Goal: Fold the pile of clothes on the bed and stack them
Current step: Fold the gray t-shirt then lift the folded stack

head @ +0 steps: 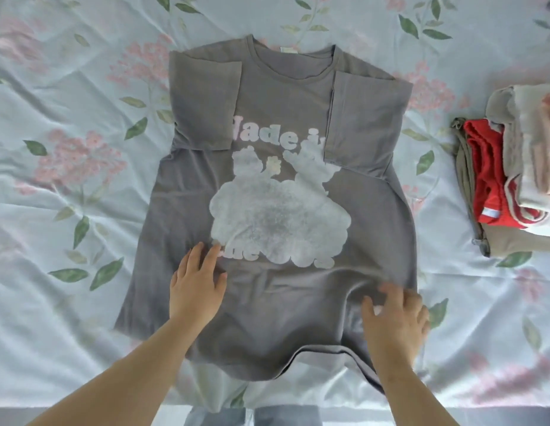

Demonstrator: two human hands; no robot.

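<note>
— Forearms come up from the bottom edge of the frame, and both hands lie on the lower part of the grey T-shirt. I see the left hand flat at lower centre, fingers straight, tips touching the print. It pinches nothing.

— And the other one?

— I find the right hand at lower right, on the cloth near the shirt's side edge. It is blurred, but I read the fingers as spread and flat, gripping nothing.

— Where does the shirt stand?

— It lies face up in the middle of the frame on the floral sheet, collar toward the top. Both sleeves are turned in over the chest, so I judge the first fold done. The body is at full length, so the side folds and the bottom-to-collar fold are left, I think.

— How is the stacking going?

— At the right edge sits the stack of folded clothes, well apart from the shirt, with a red garment among beige and olive ones. Several pieces are finished, then. I see no unfolded pile in this frame, so I cannot tell how many wait beyond this shirt.
</note>
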